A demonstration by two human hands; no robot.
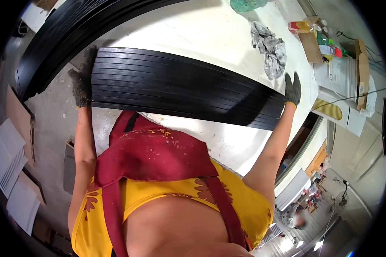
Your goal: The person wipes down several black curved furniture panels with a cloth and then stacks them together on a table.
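Several long black slats [171, 85] lie side by side in a row on a white table [193, 34]. Their surface looks ribbed and slightly glossy. Against the left end of the row is my left hand [82, 81] in a dark, worn work glove, its fingers stretched out. At the opposite end my right hand [293, 90], gloved alike, has its fingers straight and apart beside the slat ends. The slats sit between my two hands; part of each palm is hidden. A shadow of my right arm's side falls across the slats' right part.
Longer black boards [90, 25] curve along the far left. A crumpled grey-stained rag [270, 49] and a green translucent object [247, 4] lie on the table's far side. At right stand cardboard [361, 73] and bottles [302, 27]. Another person [297, 219] is in the background.
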